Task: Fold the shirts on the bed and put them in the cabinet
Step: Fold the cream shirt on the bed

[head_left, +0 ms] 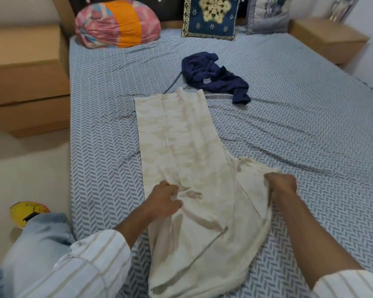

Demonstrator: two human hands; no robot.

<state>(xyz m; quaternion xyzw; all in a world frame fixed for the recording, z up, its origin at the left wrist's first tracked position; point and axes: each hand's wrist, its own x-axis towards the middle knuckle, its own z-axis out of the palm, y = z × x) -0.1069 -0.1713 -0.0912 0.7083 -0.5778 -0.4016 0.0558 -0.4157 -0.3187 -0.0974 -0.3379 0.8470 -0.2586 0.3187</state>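
Blue cushion (211,17), bundled quilt (117,23) by headboard, bedside table (327,39)

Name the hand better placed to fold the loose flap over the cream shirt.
Right. The right hand already grips the bunched flap on the cream shirt's right side; the left hand pinches the middle, likely anchoring it.

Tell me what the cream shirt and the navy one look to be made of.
Cream shirt: looks like a soft matte woven cloth, perhaps cotton, with a faint tonal pattern; it creases where the left hand and right hand grip it. Navy shirt: thin, limp fabric, maybe a knit, crumpled in soft folds.
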